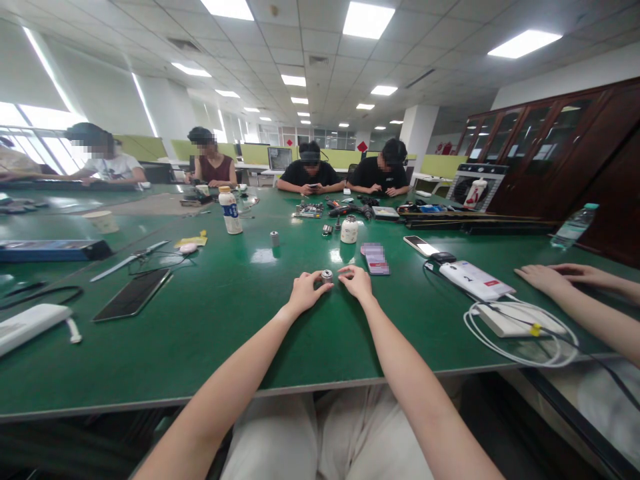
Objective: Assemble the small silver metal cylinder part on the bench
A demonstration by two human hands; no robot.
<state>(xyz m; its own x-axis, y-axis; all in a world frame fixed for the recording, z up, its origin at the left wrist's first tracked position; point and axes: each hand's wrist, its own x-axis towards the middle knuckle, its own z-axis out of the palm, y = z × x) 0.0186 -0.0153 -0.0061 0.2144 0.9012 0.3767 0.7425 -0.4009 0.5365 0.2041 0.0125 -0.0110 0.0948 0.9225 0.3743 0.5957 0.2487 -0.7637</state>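
Observation:
A small silver cylindrical metal part [327, 275] rests on the green table [225, 313] straight ahead of me. My left hand [306, 291] is curled with its fingertips pinching the part's left side. My right hand [356, 281] is curled too, fingertips touching the part's right side. Both forearms stretch forward over the table's near edge.
A purple card stack [376, 258], a white jar [349, 229], a white bottle [231, 210], a phone [133, 294] and scissors [131, 259] lie around. White power banks with cables [505, 307] sit at right, beside another person's hands [555, 277]. Several people sit across the table.

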